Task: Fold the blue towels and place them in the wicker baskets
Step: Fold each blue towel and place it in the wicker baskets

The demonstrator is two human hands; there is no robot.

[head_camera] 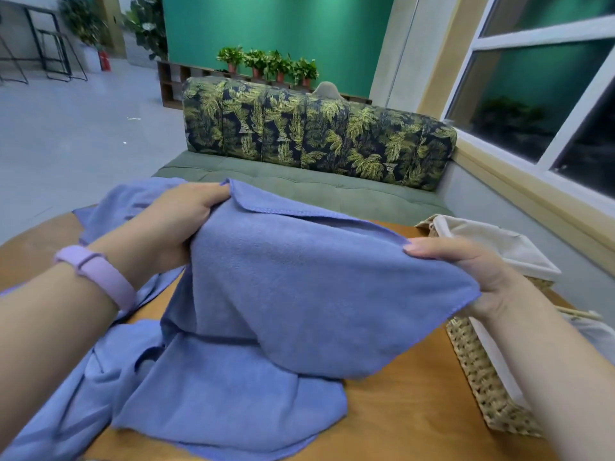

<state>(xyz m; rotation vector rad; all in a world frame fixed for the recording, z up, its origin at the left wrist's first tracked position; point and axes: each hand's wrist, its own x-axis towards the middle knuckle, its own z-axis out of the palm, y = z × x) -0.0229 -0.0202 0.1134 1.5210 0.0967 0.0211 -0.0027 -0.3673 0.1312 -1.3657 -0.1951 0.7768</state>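
A green wall (283,24) backs the room, with a row of small potted plants (268,64) on a low shelf and a leaf-patterned sofa cushion (316,138) in front of it; a window (545,94) runs along the right. Nearer the camera, a wooden counter (399,410) carries the work. The left hand (179,224), with a lilac wristband (96,274) above it, grips the far left edge of a blue towel (299,294), its fingers curled round the hem. The right hand (472,274) pinches the towel's right corner, thumb on top and fingers clamped beneath the cloth. The towel hangs raised between the 2 hands, its lower part draping onto more blue towels (216,410) that lie crumpled on the counter and trail off to the left. At the right edge of the counter stand 2 wicker baskets (482,377) with pale cloth liners, just beside the right forearm.
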